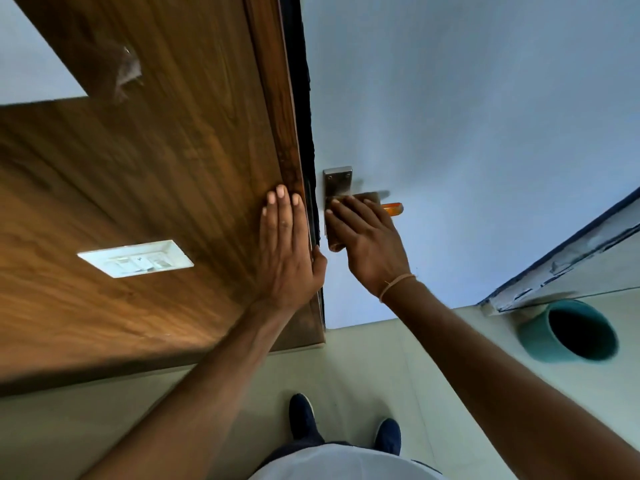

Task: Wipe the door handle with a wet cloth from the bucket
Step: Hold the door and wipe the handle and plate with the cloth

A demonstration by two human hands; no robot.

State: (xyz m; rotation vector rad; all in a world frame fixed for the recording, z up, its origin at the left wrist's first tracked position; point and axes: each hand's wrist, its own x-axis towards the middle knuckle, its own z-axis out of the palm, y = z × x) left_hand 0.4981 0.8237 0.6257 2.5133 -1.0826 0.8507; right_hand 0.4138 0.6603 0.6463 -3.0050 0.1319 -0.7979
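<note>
Head view — pale-blue door [485, 116], tiled floor [398, 368]

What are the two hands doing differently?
The left hand lies flat on the brown wooden panel, while the right hand covers the door handle on the pale blue door. The right wrist wears a thin band; the left wrist is bare. An orange thing pokes out past the right hand; nothing shows under the left. Both have fingers stretched out.
</note>
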